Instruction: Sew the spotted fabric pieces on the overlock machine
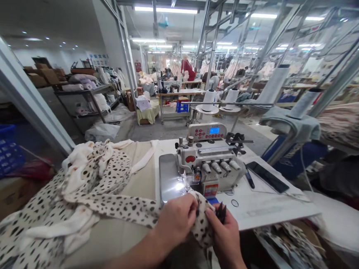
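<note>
Pinching the spotted cloth (pixel 202 222) just in front of the sewing machine (pixel 209 166), the left hand (pixel 176 215) has its fingers curled in, its grip closed on the material near the lit metal plate (pixel 171 177). The right hand (pixel 228 233) has its thumb pressed on the other side of the same piece, its grip closed too, with a dark pointed tool (pixel 221 212) jutting up beside the fingers. The cloth spans the space between both hands and hangs down below them. To the left, a spotted strip (pixel 120 208) runs from a loose heap of fabric (pixel 111 174) towards the left wrist. On the white desk (pixel 263 209), right of the machine, lie a dark phone (pixel 267 176), a slim dark pen-like object (pixel 250 178) and a small black ring (pixel 234 203).
</note>
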`<action>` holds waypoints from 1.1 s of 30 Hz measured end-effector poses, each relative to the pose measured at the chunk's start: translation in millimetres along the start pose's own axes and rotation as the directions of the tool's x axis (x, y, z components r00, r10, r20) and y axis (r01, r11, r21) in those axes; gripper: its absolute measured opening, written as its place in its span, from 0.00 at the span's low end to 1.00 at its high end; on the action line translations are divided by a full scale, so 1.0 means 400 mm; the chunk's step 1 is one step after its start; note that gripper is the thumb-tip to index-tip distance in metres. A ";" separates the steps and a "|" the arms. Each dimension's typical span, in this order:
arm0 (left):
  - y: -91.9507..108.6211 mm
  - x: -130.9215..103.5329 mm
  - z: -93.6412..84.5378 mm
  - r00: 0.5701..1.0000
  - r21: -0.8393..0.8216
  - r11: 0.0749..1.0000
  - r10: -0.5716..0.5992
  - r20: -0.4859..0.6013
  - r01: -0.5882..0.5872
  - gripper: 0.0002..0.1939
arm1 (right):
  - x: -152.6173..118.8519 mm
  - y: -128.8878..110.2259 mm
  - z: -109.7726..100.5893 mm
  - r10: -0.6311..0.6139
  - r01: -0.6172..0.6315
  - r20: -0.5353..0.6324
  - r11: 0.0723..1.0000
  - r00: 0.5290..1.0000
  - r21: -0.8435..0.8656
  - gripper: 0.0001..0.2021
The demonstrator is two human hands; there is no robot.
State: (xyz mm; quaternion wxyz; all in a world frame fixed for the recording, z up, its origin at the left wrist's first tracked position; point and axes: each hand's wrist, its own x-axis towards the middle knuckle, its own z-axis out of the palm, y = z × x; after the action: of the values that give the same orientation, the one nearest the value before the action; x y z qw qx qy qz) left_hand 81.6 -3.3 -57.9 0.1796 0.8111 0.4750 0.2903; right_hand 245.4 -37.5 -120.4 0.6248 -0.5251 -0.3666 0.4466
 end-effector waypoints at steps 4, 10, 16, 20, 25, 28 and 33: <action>-0.054 -0.012 -0.107 0.999 -0.051 0.998 -0.047 -0.007 0.046 0.11 | -0.002 -0.014 -0.006 -0.078 0.114 0.111 0.927 0.991 -0.358 0.17; -0.052 -0.021 -0.115 0.996 -0.083 0.997 0.018 0.090 -0.010 0.08 | 0.010 -0.050 -0.016 -0.189 0.257 0.176 0.770 0.966 -0.584 0.17; 0.012 0.004 0.060 0.991 -0.115 0.987 0.120 0.055 -0.113 0.11 | 0.041 -0.055 -0.080 -0.237 0.137 -0.085 0.779 0.968 -0.612 0.19; 0.022 0.024 0.093 0.993 -0.113 0.988 0.112 0.033 -0.108 0.11 | 0.060 -0.064 -0.082 -0.223 0.133 -0.080 0.795 0.972 -0.592 0.19; 0.017 0.002 0.073 0.994 -0.090 0.991 0.104 0.014 -0.103 0.11 | 0.060 -0.064 -0.089 -0.214 0.148 -0.049 0.804 0.976 -0.576 0.20; -0.019 -0.023 0.001 0.990 -0.042 0.989 0.140 0.017 -0.139 0.13 | 0.041 -0.053 -0.099 -0.191 0.171 0.029 0.789 0.981 -0.590 0.19; -0.149 -0.029 -0.251 0.955 0.325 0.918 0.276 -0.113 -0.227 0.11 | 0.003 -0.041 -0.034 -0.251 0.528 0.480 0.580 0.840 -0.621 0.08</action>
State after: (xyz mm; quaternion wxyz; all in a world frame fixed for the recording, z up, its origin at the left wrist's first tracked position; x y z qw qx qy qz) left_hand -27.0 17.1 -18.3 -0.0261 0.8583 0.4186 0.2957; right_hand 261.1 -41.5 -106.9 0.3710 -0.5487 -0.7238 0.1936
